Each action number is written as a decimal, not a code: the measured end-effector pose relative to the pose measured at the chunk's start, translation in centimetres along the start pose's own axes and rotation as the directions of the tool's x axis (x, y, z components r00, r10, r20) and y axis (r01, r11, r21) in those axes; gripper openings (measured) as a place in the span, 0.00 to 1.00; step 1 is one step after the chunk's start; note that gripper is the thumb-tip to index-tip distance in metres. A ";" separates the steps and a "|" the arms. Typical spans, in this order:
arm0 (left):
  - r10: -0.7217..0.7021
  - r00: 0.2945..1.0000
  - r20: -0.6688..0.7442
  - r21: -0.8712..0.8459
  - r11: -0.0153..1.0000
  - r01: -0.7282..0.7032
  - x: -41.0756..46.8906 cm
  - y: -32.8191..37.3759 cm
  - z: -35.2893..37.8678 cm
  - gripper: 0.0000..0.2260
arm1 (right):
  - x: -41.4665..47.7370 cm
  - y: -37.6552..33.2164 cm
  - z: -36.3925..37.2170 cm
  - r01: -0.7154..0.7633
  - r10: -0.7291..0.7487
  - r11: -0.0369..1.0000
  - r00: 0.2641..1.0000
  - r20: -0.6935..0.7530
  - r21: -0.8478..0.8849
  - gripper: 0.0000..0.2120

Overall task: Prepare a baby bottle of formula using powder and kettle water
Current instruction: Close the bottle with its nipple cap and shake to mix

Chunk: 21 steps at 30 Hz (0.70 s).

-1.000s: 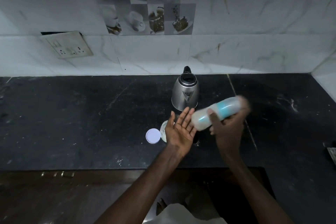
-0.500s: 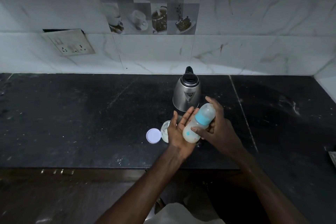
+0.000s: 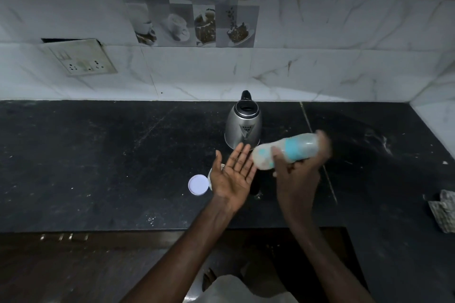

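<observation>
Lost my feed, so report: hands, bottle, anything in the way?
Right hand grips baby bottle, on its side, blurred. Left hand open, palm up, beside bottle's end. Kettle behind, white lid to the left, neither blocking.

Bottle (image 3: 293, 149), just right of and in front of the kettle (image 3: 243, 130): blurred along its whole length, so its markings are unreadable and its fill level cannot be told. Its far end is lost among the blurred fingers of the right hand (image 3: 298, 174) gripping it.

Tub (image 3: 210, 176), in front-left of the kettle: almost wholly hidden behind the flat, upturned left hand (image 3: 234, 177). Only a sliver of rim shows; contents not visible.

Left fingertips cover part of the kettle's lower edge. Kettle handle is mostly behind the body.

Patterned item (image 3: 443, 211), far right of the kettle on the desk (image 3: 98, 155): cut by the frame edge, identity undetermined.
</observation>
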<state>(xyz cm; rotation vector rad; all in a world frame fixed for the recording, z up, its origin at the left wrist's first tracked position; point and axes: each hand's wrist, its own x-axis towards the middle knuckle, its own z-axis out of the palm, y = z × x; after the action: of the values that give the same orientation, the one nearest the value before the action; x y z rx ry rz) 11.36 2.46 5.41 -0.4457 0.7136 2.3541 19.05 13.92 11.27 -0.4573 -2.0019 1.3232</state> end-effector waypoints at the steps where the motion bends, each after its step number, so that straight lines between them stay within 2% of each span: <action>1: -0.005 1.000 0.008 -0.026 1.000 0.005 -0.1 0.0 0.2 0.31 | -0.3 -0.2 0.4 -0.006 0.013 0.998 0.992 0.124 -0.058 0.43; 2: -0.011 1.000 0.016 -0.054 0.998 0.012 -0.1 0.0 0.4 0.30 | -0.7 0.1 0.7 0.008 0.025 0.992 0.964 0.263 -0.124 0.44; 3: -0.013 1.000 0.027 -0.066 0.998 0.014 -0.3 0.0 0.7 0.30 | -0.8 0.4 0.8 0.019 0.032 0.988 0.947 0.320 -0.154 0.44; 6: -0.005 0.999 0.050 -0.085 0.996 0.009 -0.7 0.2 1.3 0.30 | -0.4 0.8 0.6 -0.009 0.031 0.996 0.970 0.241 -0.091 0.42; 9: -0.029 0.999 0.034 -0.102 0.994 0.033 -1.3 0.2 1.6 0.30 | -0.6 0.7 0.7 -0.002 0.038 0.996 0.921 0.388 -0.094 0.46; 11: -0.047 0.999 0.017 -0.109 0.993 0.049 -1.3 0.2 1.4 0.29 | 0.1 1.0 0.4 -0.068 0.098 0.995 0.864 0.494 -0.077 0.48; 13: -0.054 0.998 0.024 -0.106 0.993 0.056 -1.6 0.1 1.1 0.29 | 0.7 1.3 0.1 -0.122 0.129 0.991 0.831 0.541 -0.049 0.48; 18: -0.054 0.998 0.017 0.003 0.999 0.054 -2.0 -0.7 0.5 0.29 | 1.1 1.1 -0.1 -0.074 0.105 0.994 0.817 0.567 -0.077 0.46; 20: -0.028 1.000 0.004 0.037 0.999 0.028 -1.7 -0.9 -0.1 0.28 | 2.6 0.6 -0.8 -0.033 0.055 0.998 0.879 0.474 -0.056 0.45; 21: -0.020 1.000 -0.016 0.062 0.998 0.021 -1.5 -0.9 -0.4 0.28 | 3.5 0.5 -1.3 -0.066 0.061 0.998 0.939 0.338 0.001 0.44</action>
<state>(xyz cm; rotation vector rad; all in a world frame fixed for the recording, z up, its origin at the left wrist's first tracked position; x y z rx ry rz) 13.11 2.12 5.49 -0.4423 0.7832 2.3053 17.45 17.18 12.39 -0.3051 -2.2715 1.5383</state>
